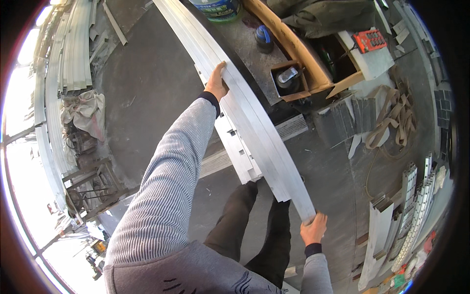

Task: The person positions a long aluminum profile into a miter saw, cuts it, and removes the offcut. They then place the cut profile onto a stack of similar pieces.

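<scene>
Long silver-white metal profiles lie side by side in a stack that runs from the top of the view down towards the lower right. My left hand grips the left edge of the profiles, with its thumb on top and its other fingers hidden underneath. The near end of the longest profile juts out past the others, and my right hand is closed round that end. Below the stack's left side, shorter profile pieces with small square cut-outs show.
At the upper right are a cardboard box, a dark bottle with a blue cap and a red control box. Tan straps lie coiled on the right. More profiles stand at the left and lower right.
</scene>
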`<move>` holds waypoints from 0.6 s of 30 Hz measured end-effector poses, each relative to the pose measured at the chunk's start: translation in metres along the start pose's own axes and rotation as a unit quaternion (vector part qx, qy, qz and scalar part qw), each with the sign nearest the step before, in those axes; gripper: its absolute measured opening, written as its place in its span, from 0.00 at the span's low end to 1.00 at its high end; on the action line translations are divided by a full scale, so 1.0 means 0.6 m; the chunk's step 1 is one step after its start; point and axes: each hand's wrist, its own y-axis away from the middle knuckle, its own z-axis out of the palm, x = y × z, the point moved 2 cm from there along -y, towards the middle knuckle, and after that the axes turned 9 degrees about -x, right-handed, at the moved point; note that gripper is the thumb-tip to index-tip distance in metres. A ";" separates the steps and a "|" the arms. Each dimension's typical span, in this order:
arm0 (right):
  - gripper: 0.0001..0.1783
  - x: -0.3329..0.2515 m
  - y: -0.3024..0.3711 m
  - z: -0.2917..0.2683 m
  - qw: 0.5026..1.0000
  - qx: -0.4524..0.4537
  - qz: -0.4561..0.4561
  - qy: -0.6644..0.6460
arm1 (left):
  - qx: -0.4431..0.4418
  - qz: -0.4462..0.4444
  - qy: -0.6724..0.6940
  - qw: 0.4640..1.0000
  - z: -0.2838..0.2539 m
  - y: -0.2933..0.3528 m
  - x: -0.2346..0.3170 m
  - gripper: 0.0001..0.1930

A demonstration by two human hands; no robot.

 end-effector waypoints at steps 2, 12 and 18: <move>0.28 -0.005 -0.034 0.021 1.000 0.000 -0.007 -0.006 | 0.012 -0.009 -0.003 1.000 -0.013 0.001 -0.015 0.30; 0.26 -0.003 -0.107 0.139 0.999 0.010 -0.015 -0.037 | -0.074 -0.241 -0.327 0.911 -0.194 0.382 -0.292 0.26; 0.26 -0.010 -0.149 0.176 0.997 0.034 -0.035 -0.066 | -0.194 -0.078 -0.713 0.669 -0.157 0.654 -0.382 0.27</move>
